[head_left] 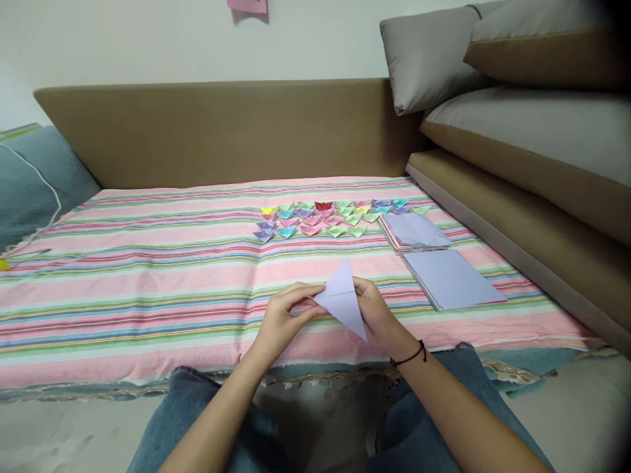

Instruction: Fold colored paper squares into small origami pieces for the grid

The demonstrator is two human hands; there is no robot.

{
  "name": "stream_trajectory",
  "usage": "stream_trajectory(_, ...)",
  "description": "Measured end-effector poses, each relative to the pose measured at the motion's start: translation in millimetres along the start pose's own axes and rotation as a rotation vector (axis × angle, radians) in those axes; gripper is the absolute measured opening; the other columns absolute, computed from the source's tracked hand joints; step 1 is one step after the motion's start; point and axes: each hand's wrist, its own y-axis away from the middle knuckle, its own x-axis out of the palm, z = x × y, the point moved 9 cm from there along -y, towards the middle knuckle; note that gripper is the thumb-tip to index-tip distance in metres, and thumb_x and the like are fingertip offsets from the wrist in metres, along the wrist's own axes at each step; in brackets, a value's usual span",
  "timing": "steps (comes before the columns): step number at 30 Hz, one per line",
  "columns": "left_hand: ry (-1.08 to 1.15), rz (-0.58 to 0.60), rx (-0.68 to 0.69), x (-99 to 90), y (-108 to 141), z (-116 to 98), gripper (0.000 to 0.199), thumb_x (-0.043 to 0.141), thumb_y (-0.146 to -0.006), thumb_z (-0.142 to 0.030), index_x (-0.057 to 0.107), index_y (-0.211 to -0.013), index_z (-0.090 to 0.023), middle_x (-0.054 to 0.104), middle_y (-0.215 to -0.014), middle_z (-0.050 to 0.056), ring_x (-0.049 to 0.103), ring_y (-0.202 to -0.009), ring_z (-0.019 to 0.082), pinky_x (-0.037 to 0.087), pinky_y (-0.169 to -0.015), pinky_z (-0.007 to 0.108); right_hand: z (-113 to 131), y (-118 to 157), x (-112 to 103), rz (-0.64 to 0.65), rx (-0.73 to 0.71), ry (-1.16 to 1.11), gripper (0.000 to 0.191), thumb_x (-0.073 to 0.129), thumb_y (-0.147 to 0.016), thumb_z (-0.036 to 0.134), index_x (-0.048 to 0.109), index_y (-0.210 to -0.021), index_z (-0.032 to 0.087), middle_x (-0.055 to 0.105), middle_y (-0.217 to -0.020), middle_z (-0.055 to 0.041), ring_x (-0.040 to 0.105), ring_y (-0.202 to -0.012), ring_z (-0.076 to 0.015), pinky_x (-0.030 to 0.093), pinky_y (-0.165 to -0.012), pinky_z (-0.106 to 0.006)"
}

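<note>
A folded lavender paper (342, 301), roughly triangular with a crease across its middle, is held up between both hands over the near part of the striped cloth. My left hand (286, 316) pinches its left corner between thumb and fingers. My right hand (377, 312), with a dark cord bracelet at the wrist, grips its right edge; some of those fingers are hidden behind the paper. Beyond the hands, several small folded paper boats (311, 226) in pink, green, blue, yellow and red stand in rows.
To the right lie a stack of lavender sheets (453, 279) and a pile of folded papers (417, 231). Large cushions (532, 138) are stacked at the right. A brown backboard (236, 131) runs behind the striped cloth (123, 282). A white cable lies far left.
</note>
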Motion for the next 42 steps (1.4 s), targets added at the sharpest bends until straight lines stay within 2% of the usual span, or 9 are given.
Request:
stream_trajectory(11,0.039,-0.121,0.012,-6.9,1.8,-0.3,0.018,0.074,-0.068,-0.021,0.074,-0.086,-0.025,0.071,-0.087,0.005,0.065,-0.084,0.022,0.053,-0.075,0.032,7.7,2.8,8.4,0.034,-0.023,0.044,0.029,0.081,-0.05,0.035,0.072,-0.073,0.019,0.071,-0.071,-0.0027,0.064,-0.069,-0.0234,0.053,-0.068,-0.038)
stream_trajectory(17,0.032,-0.25,-0.064,-16.1,7.3,9.0,0.01,0.075,-0.067,-0.024,0.075,-0.077,-0.024,0.073,-0.081,0.004,0.067,-0.077,0.023,0.054,-0.07,0.034,1.6,1.5,6.6,0.032,0.045,0.059,0.028,0.082,-0.048,0.036,0.071,-0.067,0.019,0.068,-0.064,-0.0024,0.063,-0.06,-0.021,0.051,-0.053,-0.032)
stream_trajectory(22,0.205,-0.366,-0.205,-20.4,10.9,22.0,0.015,0.078,-0.061,-0.026,0.073,-0.073,-0.019,0.073,-0.075,0.004,0.068,-0.071,0.023,0.056,-0.068,0.034,0.7,2.8,8.5,0.057,0.047,-0.024,0.029,0.075,-0.061,0.036,0.07,-0.083,0.017,0.068,-0.069,-0.0039,0.063,-0.059,-0.018,0.053,-0.057,-0.03)
stream_trajectory(25,0.323,-0.409,-0.266,-18.8,12.1,30.9,0.019,0.08,-0.058,-0.025,0.071,-0.073,-0.017,0.072,-0.071,0.004,0.068,-0.069,0.021,0.056,-0.067,0.032,4.1,4.0,8.8,0.038,0.037,-0.043,0.037,0.068,-0.07,0.037,0.064,-0.102,0.019,0.069,-0.077,-0.0044,0.066,-0.065,-0.0194,0.054,-0.06,-0.032)
stream_trajectory(28,0.426,-0.441,-0.299,-18.4,12.9,39.6,0.023,0.08,-0.057,-0.024,0.07,-0.075,-0.016,0.071,-0.069,0.003,0.067,-0.067,0.018,0.055,-0.066,0.03,17.5,6.7,3.0,-0.023,-0.077,-0.001,0.052,0.058,-0.079,0.039,0.044,-0.128,0.026,0.068,-0.087,-0.0039,0.066,-0.072,-0.02,0.054,-0.062,-0.032)
stream_trajectory(30,0.464,-0.459,-0.313,-20.4,13.4,44.4,0.024,0.08,-0.056,-0.024,0.069,-0.076,-0.015,0.071,-0.069,0.003,0.066,-0.066,0.017,0.055,-0.066,0.029,31.2,10.7,-1.2,-0.05,-0.202,0.093,0.054,0.053,-0.084,0.037,0.035,-0.134,0.03,0.066,-0.1,-0.005,0.065,-0.08,-0.02,0.054,-0.066,-0.032)
stream_trajectory(33,0.497,-0.471,-0.315,-24.7,13.5,47.7,0.024,0.08,-0.056,-0.023,0.069,-0.076,-0.015,0.071,-0.07,0.003,0.066,-0.065,0.015,0.054,-0.068,0.029,51.2,18.1,1.6,0.011,-0.393,0.308,0.039,0.048,-0.088,0.029,0.047,-0.126,0.031,0.06,-0.116,-0.0057,0.062,-0.091,-0.0206,0.053,-0.073,-0.033)
stream_trajectory(38,0.562,-0.455,-0.377,-23.5,15.0,52.2,0.026,0.082,-0.053,-0.024,0.069,-0.074,-0.015,0.071,-0.069,0.003,0.065,-0.064,0.014,0.053,-0.066,0.027,66.7,27.2,13.2,0.144,-0.592,0.599,0.032,0.043,-0.087,0.017,0.061,-0.111,0.028,0.061,-0.115,-0.0052,0.057,-0.105,-0.023,0.049,-0.086,-0.037)
stream_trajectory(42,0.661,-0.449,-0.448,-15.3,17.4,59.1,0.029,0.083,-0.05,-0.026,0.067,-0.071,-0.015,0.07,-0.067,0.001,0.064,-0.061,0.013,0.053,-0.064,0.024,60.4,25.5,11.5,0.131,-0.529,0.544,0.026,0.045,-0.087,0.022,0.063,-0.106,0.023,0.063,-0.109,-0.0077,0.058,-0.101,-0.0241,0.048,-0.086,-0.038)
